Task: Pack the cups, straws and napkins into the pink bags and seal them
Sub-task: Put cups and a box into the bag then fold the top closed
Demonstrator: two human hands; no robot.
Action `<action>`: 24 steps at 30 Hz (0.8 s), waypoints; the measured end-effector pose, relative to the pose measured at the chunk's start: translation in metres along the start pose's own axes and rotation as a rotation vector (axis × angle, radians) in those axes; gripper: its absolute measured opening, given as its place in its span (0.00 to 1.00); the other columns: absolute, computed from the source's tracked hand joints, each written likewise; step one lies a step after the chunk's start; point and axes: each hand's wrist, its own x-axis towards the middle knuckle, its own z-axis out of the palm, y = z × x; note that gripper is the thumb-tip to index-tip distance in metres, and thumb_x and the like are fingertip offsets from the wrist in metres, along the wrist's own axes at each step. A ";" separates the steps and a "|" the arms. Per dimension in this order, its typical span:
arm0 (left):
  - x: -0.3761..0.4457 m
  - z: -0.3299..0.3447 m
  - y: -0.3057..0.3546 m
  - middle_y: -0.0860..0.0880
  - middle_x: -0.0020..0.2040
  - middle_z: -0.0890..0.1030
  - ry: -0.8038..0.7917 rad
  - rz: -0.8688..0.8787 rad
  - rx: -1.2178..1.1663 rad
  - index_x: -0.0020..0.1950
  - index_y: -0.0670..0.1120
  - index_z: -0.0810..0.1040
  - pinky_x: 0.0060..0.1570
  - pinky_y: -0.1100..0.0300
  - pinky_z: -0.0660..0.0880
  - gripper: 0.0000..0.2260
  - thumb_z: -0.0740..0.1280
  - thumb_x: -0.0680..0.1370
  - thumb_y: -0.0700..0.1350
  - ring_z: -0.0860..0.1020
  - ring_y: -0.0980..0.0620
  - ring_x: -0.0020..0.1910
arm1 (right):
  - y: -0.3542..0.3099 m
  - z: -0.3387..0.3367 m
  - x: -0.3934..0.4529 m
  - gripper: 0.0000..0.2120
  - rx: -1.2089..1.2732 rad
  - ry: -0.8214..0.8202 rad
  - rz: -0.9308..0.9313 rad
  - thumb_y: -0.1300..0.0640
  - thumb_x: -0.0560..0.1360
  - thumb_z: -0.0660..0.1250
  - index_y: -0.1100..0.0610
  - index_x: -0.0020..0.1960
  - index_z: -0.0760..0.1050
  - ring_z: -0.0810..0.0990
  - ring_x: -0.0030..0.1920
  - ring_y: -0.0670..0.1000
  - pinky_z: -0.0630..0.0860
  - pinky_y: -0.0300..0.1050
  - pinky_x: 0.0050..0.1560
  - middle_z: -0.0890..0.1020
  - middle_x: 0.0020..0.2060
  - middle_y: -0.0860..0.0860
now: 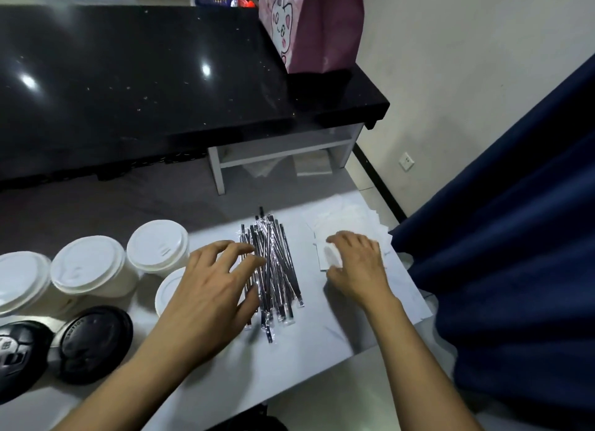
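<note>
**Gathering straws and napkins**

On the white counter (pixel 322 350), the left hand (pixel 212 289) spreads loosely over the wrapped straws (pixel 273 269), gripping nothing. The right hand (pixel 357 263) pinches a napkin (pixel 325 256) from the stack near the right edge. Lidded cups (pixel 90 269) wait at left; the pink bag (pixel 309 28) stands well apart on the black counter (pixel 128 76). Next, probably: lift one of each.

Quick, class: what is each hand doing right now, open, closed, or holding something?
Left hand: open, fingers spread over the pile of wrapped straws.
Right hand: fingers curled on a white napkin.
</note>
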 end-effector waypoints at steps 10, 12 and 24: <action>-0.005 0.001 0.001 0.49 0.61 0.78 0.007 -0.012 0.004 0.61 0.51 0.78 0.57 0.44 0.73 0.17 0.59 0.76 0.52 0.75 0.41 0.59 | 0.008 0.003 0.001 0.03 0.134 0.296 0.001 0.56 0.77 0.70 0.53 0.47 0.83 0.81 0.47 0.55 0.67 0.46 0.49 0.85 0.45 0.49; -0.006 0.000 0.001 0.49 0.61 0.78 0.010 -0.019 0.004 0.61 0.51 0.78 0.57 0.45 0.73 0.17 0.58 0.76 0.52 0.75 0.42 0.59 | 0.007 -0.013 0.005 0.03 0.139 0.433 0.037 0.59 0.80 0.66 0.55 0.51 0.78 0.80 0.42 0.57 0.68 0.48 0.48 0.83 0.40 0.52; -0.014 -0.004 0.001 0.50 0.61 0.78 0.029 -0.036 -0.011 0.61 0.52 0.78 0.56 0.45 0.72 0.17 0.59 0.76 0.52 0.75 0.42 0.59 | 0.017 -0.060 0.027 0.11 -0.172 0.737 -0.043 0.71 0.75 0.63 0.63 0.53 0.80 0.78 0.47 0.59 0.75 0.53 0.49 0.80 0.54 0.59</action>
